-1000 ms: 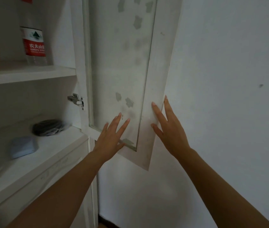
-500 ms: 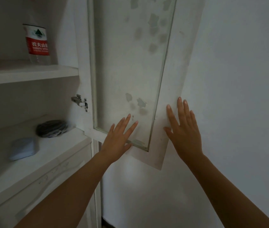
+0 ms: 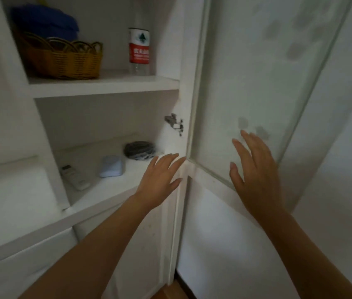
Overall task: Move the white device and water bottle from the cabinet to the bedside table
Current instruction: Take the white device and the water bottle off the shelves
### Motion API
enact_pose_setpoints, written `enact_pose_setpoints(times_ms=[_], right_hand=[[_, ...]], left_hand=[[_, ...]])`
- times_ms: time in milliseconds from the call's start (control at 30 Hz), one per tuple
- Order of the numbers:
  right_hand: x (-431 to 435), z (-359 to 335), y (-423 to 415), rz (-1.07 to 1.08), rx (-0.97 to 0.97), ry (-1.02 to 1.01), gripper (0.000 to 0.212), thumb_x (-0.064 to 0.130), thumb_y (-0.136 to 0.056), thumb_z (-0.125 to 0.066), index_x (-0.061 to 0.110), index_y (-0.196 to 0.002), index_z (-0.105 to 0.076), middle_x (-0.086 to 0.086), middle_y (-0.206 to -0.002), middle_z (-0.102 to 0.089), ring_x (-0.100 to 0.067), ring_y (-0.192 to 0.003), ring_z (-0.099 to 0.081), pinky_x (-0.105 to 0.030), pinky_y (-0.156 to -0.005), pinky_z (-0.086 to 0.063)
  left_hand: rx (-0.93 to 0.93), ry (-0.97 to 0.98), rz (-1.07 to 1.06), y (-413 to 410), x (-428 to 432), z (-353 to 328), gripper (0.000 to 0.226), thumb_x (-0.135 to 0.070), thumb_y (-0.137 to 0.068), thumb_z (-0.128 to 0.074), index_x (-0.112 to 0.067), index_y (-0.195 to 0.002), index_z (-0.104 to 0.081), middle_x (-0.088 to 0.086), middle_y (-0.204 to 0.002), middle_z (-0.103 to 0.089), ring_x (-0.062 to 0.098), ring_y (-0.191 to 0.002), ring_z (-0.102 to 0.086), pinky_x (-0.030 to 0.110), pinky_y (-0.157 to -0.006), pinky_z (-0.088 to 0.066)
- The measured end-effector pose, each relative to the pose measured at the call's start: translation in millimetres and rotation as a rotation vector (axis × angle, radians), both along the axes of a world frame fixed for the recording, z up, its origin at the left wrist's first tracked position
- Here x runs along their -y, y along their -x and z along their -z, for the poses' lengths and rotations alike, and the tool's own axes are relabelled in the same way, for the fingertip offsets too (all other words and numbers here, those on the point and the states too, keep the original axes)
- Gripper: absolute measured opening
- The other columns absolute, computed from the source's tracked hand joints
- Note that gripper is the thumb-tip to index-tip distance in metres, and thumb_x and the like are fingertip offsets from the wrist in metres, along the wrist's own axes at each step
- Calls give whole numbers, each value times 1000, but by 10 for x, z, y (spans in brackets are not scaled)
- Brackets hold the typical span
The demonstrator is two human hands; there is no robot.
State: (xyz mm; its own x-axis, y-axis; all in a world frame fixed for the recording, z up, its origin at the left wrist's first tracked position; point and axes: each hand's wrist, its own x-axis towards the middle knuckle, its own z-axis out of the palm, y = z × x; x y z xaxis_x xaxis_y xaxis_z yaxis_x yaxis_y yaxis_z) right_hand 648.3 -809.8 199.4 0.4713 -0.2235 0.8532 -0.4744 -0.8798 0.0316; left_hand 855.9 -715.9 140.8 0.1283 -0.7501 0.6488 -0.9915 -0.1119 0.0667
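Fingers of both the left hand (image 3: 160,180) and right hand (image 3: 254,169) are spread, holding nothing, probably having cleared the door (image 3: 257,83); white device (image 3: 74,176) sits left of them, water bottle (image 3: 139,50) above.

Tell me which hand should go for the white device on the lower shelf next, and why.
Left. The left hand hovers open at the edge of the lower shelf, nearest the white device. The right hand is spread in front of the open glass door, farther from the shelf.

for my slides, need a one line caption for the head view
Both open hands, left hand and right hand, at the opened cabinet door; water bottle shelved above.
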Motion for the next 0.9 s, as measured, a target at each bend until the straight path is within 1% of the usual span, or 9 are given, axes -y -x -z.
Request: enact_pose_setpoints(times_ms=[167,300,367,467,533,633,733,800,900], right_hand=[[-146,286,-596,-277,-110,-235,43,22,-88,-40,5,-127,-46,-16,-132,-52,-30,-123,-47,-41,-104,-39],[-247,528,-895,-382,-238,-395,48,28,-88,-37,10,-132,-43,-10,-138,-48,-26,-128,-42,-34,-107,-30],[-270,621,-982,-416,-298,-446,48,26,-89,-41,12,-135,-41,-7,-141,-44,-23,-132,-37,-32,-108,-26],[-273,694,-1077,-465,-360,-498,46,20,-93,-48,13,-137,-38,-5,-143,-42,-21,-134,-33,-33,-110,-26],[-257,705,-1129,-489,-389,-536,45,20,-93,-48,15,-137,-37,-3,-144,-41,-19,-135,-32,-31,-111,-23],[-183,718,-1222,-498,-431,-553,45,23,-94,-47,17,-137,-37,-2,-144,-40,-18,-135,-31,-29,-110,-22],[-74,742,-1345,-482,-453,-550,44,25,-94,-45,17,-137,-37,-2,-144,-40,-17,-135,-30,-29,-111,-22],[5,763,-1456,-465,-478,-537,44,26,-95,-44,17,-137,-37,-2,-144,-40,-17,-135,-31,-29,-111,-22],[110,824,-1657,-442,-524,-530,44,27,-95,-42,16,-138,-36,-3,-145,-40,-17,-134,-32,-27,-109,-22]], left_hand=[[4,-30,-222,-412,-735,125,42,-21,-78,-68,-10,-117,-55,17,-110,-65,35,-96,-62,52,-85,-47],[1,-72,-382,-527,-1204,240,44,-15,-69,-77,-9,-109,-60,16,-103,-67,36,-89,-63,49,-80,-49],[-13,-88,-439,-534,-1354,286,44,-14,-67,-78,-9,-108,-61,16,-103,-67,37,-90,-63,49,-81,-49],[-36,-106,-499,-515,-1480,338,45,-14,-66,-78,-10,-107,-61,16,-104,-67,36,-92,-64,49,-82,-49],[-56,-121,-521,-517,-1497,353,44,-14,-67,-77,-10,-108,-60,17,-107,-66,36,-95,-63,49,-83,-48],[-116,-136,-564,-569,-1423,327,41,-15,-74,-72,-10,-112,-59,19,-118,-61,37,-106,-58,51,-91,-44],[-213,-115,-562,-671,-1214,279,39,-17,-81,-64,-11,-119,-55,18,-131,-51,36,-119,-47,50,-100,-35],[-269,-90,-556,-771,-1025,243,39,-15,-81,-64,-10,-118,-54,20,-133,-48,39,-120,-44,49,-100,-35],[-354,-77,-556,-1012,-734,277,41,-11,-78,-65,-3,-116,-54,27,-127,-50,45,-113,-47,52,-92,-41]])
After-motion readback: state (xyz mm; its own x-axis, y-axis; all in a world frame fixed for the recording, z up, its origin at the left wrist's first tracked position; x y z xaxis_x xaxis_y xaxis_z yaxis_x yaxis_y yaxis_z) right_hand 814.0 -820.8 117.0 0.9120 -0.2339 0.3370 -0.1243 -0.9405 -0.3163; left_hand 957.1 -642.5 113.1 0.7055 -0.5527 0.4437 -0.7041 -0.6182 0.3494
